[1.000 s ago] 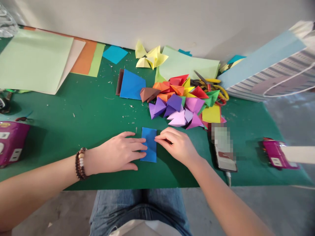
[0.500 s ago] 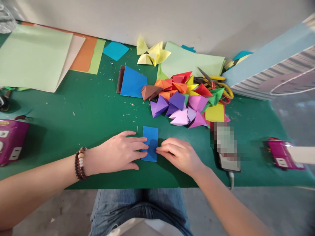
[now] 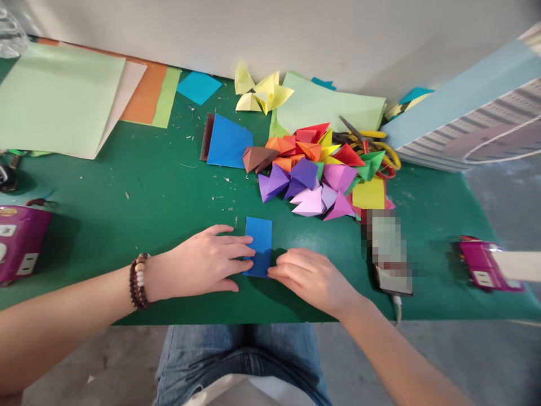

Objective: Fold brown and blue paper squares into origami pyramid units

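- Denim jeans (image 3: 240, 361) show on the person's lap, just below the front edge of the green mat (image 3: 127, 225).
- Blue paper rectangle (image 3: 258, 247) lies flat on the mat near that edge, its long side pointing away from the person, between the two hands.
- Left hand (image 3: 207, 262) rests flat and open, its fingertips (image 3: 249, 251) on the rectangle's left side; a beaded bracelet (image 3: 137, 281) circles the wrist.
- Right hand (image 3: 310, 279) lies slightly curled, its fingertips (image 3: 273, 272) at the rectangle's lower right edge. The hands stay apart, and neither is clamped on the paper.
- Smartphone (image 3: 391, 287), partly pixelated, lies just beside the right hand, with a cable at its near end.
- Magenta boxes (image 3: 19, 245) sit at the mat's left end, and another (image 3: 482, 265) at the right.
- Folded origami pieces (image 3: 304, 175) form a purple, orange and red heap beyond the rectangle, beside a blue sheet (image 3: 228, 141) and yellow-handled scissors (image 3: 372, 144).
- Pale green paper (image 3: 63, 96) lies farthest left, against the wall (image 3: 296, 31).
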`<state>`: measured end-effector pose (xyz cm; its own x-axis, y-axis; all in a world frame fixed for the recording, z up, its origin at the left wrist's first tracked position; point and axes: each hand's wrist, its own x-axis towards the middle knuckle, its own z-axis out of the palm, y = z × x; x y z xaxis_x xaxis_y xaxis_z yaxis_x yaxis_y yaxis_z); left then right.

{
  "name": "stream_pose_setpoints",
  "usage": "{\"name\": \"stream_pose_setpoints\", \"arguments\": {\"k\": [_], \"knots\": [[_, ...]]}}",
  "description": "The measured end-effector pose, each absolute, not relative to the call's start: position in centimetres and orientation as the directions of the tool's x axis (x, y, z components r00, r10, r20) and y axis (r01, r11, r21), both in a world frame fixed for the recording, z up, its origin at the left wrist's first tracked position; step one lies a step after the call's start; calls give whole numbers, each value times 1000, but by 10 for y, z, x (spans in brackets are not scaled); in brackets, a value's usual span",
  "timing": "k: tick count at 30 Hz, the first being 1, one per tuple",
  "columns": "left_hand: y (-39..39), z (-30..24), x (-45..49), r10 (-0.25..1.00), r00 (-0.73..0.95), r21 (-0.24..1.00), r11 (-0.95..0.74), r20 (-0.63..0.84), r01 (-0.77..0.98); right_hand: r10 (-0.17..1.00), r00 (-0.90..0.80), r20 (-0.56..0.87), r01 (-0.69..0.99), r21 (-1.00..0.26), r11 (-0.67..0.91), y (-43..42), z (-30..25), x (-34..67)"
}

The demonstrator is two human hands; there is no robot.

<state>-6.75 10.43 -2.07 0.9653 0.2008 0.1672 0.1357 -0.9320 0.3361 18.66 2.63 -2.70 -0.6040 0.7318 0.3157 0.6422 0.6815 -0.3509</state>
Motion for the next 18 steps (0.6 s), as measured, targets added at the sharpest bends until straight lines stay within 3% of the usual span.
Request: {"name": "stream_pose_setpoints", "arguments": {"k": [6, 9, 11, 14, 16, 18], "knots": [[105, -22, -68, 197, 965, 333, -934, 171, 132, 750, -577, 322, 641, -390, 661, 19, -31, 186], [105, -21, -68, 197, 965, 327, -936, 175, 131, 796, -512, 322, 641, -474, 604, 11, -34, 184], [103, -20, -67, 201, 963, 324, -937, 182, 134, 874, -383, 300, 651, -584, 486, 4, -35, 181], [97, -20, -66, 217, 956, 311, -939, 197, 149, 983, -63, 175, 647, -742, 174, -8, -35, 176], [92, -20, -65, 233, 949, 296, -941, 213, 164, 993, 92, 68, 596, -803, 0, -15, -34, 172], [89, -21, -64, 247, 942, 282, -943, 227, 179, 990, 139, -15, 554, -828, -91, -18, -33, 168]]}}
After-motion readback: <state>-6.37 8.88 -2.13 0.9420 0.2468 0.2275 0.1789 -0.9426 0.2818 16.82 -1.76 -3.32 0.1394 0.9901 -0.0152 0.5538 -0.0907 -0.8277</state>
